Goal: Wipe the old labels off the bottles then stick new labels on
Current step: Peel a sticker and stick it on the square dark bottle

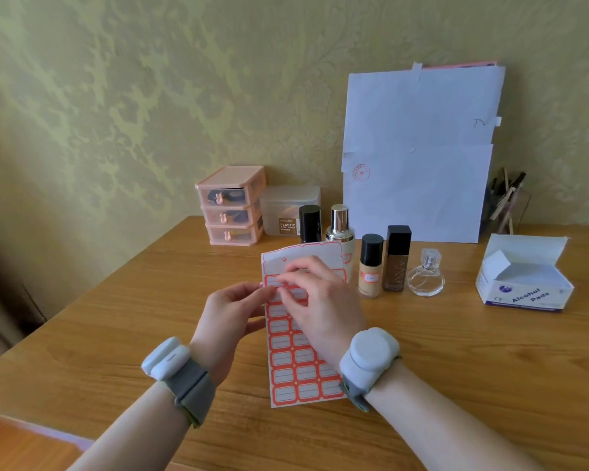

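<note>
A sheet of red-bordered labels (296, 365) is held up over the wooden table (116, 334). My left hand (230, 314) pinches its left edge. My right hand (317, 297) lies over the sheet's upper part, fingertips curled and picking at a label there. Behind the sheet stand several bottles: a black-capped one (310, 223), a silver-capped one (340, 222), a beige foundation bottle (370, 266) with a small label, a dark brown bottle (397, 258) and a round clear perfume bottle (426, 275).
An open box of alcohol pads (524, 277) sits at the right. At the back stand a pink drawer unit (232, 205), a plastic container (288, 209), a white paper-covered board (419, 154) and a pen holder (509, 205).
</note>
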Demonstrator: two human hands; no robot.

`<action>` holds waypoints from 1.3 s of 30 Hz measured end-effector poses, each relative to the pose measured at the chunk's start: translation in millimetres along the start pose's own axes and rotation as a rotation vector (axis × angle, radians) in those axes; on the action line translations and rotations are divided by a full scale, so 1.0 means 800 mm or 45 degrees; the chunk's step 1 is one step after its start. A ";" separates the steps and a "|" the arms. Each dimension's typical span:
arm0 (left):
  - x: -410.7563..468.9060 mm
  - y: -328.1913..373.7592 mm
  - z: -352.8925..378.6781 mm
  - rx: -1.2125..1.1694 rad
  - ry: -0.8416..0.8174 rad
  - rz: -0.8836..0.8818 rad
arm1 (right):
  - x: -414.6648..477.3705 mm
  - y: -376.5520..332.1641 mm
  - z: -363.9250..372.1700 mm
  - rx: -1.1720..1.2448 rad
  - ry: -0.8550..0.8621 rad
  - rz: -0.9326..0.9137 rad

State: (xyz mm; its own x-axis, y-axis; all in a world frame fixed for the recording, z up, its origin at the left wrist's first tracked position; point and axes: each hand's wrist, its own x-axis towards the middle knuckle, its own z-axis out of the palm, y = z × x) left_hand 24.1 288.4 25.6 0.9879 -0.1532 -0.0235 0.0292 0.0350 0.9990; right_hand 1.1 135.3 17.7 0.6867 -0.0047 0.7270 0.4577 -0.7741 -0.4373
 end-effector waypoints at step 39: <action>-0.007 0.003 0.024 -0.021 -0.006 0.148 | -0.007 0.006 -0.029 -0.051 -0.049 0.007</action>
State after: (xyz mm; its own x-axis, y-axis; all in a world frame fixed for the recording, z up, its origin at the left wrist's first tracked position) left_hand 15.6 270.2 29.2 0.9841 -0.1514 0.0924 -0.0828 0.0686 0.9942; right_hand -14.0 116.9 24.2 0.7105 0.0148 0.7036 0.4318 -0.7987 -0.4192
